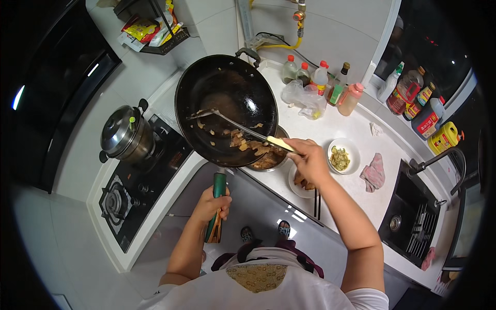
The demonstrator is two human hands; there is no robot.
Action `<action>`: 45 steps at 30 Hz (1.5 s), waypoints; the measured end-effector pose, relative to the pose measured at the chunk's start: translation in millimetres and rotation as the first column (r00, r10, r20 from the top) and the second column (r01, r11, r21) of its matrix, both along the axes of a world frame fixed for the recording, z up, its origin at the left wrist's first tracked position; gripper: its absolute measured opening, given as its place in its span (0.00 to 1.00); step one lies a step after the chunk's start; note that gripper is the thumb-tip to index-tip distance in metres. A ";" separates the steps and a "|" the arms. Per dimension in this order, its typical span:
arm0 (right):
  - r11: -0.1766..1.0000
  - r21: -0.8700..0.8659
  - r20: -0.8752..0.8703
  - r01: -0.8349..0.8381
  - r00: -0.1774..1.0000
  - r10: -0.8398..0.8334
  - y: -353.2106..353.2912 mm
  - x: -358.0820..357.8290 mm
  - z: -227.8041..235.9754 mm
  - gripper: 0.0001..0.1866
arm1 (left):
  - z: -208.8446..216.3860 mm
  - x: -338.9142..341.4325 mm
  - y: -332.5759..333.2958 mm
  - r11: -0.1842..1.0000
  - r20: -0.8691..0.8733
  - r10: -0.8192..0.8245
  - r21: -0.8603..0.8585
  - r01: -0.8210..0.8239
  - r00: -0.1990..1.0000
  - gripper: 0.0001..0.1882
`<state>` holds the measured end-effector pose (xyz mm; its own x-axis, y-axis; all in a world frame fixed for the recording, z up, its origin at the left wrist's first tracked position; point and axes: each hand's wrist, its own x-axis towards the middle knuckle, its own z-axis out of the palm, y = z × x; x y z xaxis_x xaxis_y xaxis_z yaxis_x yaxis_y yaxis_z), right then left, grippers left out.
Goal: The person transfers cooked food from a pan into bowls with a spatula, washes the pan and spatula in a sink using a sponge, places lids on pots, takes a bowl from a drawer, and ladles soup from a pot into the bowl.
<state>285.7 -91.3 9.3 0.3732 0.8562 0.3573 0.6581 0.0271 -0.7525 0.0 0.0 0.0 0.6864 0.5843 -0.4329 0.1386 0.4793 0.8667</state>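
My left hand (208, 204) is closed round the green handle of a large black wok (223, 85), held up and tilted at the counter's edge. In my right hand (308, 159) is a spatula (242, 127) with a pale yellow handle; its metal blade rests inside the wok. Browned slices of food (241, 142) lie along the wok's lower right side. Partly hidden beneath that rim, a round metal bowl (284, 135) holds more browned food. Below my right hand stands a white plate (294, 187) with dark browned pieces, a pair of black chopsticks (317, 204) beside it.
A lidded steel pot (129, 135) sits on the black gas hob (150, 182) at left. To the right are a white bowl (351, 146) of chopped greens, a pink cloth (373, 173) and the sink (397, 199). Several bottles (321, 77) and a plastic bag (305, 98) stand behind.
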 end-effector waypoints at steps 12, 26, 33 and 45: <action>0.986 -0.156 0.564 -0.055 0.814 0.135 -30.1 98.8 17.1 0.22 | -1.4 1.0 7.8 0.998 -0.044 0.043 0.045 -0.041 0.998 0.07; 0.997 0.029 0.590 -0.065 0.807 0.035 -11.5 76.8 12.2 0.23 | -8.4 10.5 8.5 0.989 -0.116 0.077 0.134 -0.061 0.990 0.09; 0.993 0.105 0.500 -0.060 0.866 -0.001 -2.7 59.5 -14.9 0.24 | -4.5 7.5 5.4 0.991 -0.117 0.044 0.133 -0.029 0.992 0.08; 0.986 0.167 0.438 -0.029 0.897 -0.048 -3.8 55.3 -11.1 0.23 | 0.0 8.6 3.9 0.995 -0.134 0.032 0.101 -0.019 0.991 0.08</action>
<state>340.9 -95.0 -1.8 0.1529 0.7677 0.6223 0.9210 0.1176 -0.3714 8.6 3.9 0.0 0.6101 0.6457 -0.4592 0.2464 0.3962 0.8845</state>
